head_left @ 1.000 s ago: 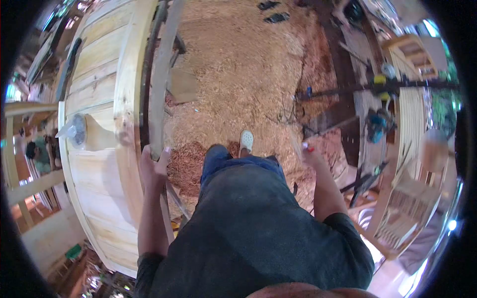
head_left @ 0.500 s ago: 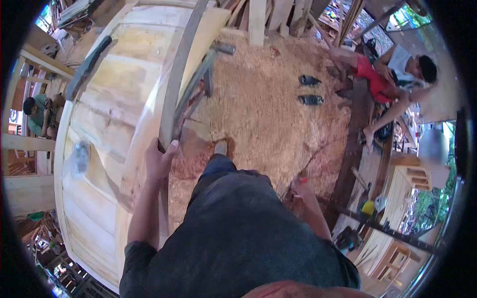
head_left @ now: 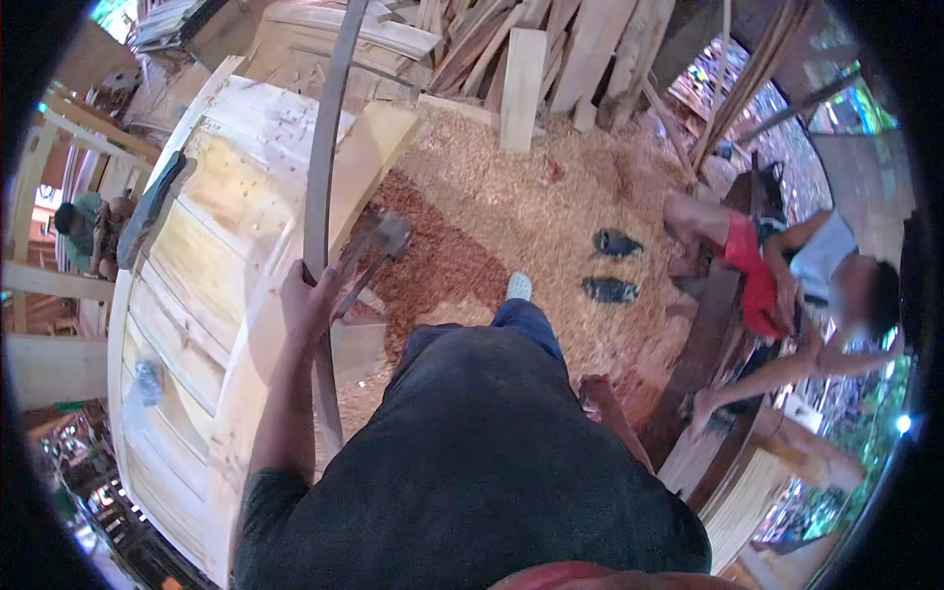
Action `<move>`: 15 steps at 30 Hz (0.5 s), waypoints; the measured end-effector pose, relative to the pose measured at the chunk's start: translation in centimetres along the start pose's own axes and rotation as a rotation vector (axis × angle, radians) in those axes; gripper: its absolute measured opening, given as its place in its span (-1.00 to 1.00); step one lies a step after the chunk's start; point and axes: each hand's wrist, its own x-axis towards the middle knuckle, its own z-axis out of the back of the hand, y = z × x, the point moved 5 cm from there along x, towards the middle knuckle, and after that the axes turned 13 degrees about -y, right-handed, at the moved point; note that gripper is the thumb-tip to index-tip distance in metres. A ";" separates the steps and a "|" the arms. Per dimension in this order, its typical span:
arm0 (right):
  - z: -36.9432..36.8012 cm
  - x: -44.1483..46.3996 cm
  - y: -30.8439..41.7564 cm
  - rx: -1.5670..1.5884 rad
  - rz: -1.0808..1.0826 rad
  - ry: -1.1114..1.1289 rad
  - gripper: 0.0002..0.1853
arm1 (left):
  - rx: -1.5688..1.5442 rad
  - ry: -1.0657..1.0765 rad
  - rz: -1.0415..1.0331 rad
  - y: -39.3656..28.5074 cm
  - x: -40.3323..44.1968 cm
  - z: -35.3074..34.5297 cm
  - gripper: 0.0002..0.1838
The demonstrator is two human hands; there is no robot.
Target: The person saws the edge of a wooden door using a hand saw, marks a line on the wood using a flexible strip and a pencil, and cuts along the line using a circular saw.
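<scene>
My left hand (head_left: 310, 300) is closed around a long, narrow wooden strip (head_left: 324, 147), holding it upright along the edge of a pale wooden panel (head_left: 231, 187). The strip runs from the top of the view down past my forearm. On the panel lie a dark, long piece (head_left: 155, 211) and a small clear plastic bag (head_left: 147, 383). Low on my right side, my right hand (head_left: 598, 393) hangs over the sawdust with its fingers curled. Whatever it holds, if anything, is too small to make out.
Wood shavings (head_left: 472, 197) cover the floor, with two black shoes (head_left: 615, 243) on them. A grey metal object (head_left: 393, 236) stands beside the panel. Boards (head_left: 523, 88) lean at the back. One person (head_left: 752, 275) sits at right, another (head_left: 84, 231) at far left.
The view has shifted as I step forward. The wooden strip, still in my left hand, stands a little further left. My right hand has dropped slightly lower.
</scene>
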 end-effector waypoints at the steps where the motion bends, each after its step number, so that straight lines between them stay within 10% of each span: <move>1: -1.0 0.2 5.1 -0.210 0.130 -0.181 -0.71 | -0.005 -0.011 -0.015 0.0 0.2 -2.2 -0.54; 4: -6.1 -0.6 21.7 -1.426 0.422 -0.951 -0.69 | -0.165 -0.001 0.095 -5.5 -1.3 -6.3 -0.55; 12: -27.7 10.7 54.6 -2.314 0.577 -0.800 -0.53 | -0.165 -0.216 0.200 -9.2 1.5 -11.6 -0.53; 15: -38.2 14.9 55.5 -1.947 0.739 -0.728 -0.47 | -0.194 -0.201 0.345 -11.7 5.2 -13.2 -0.54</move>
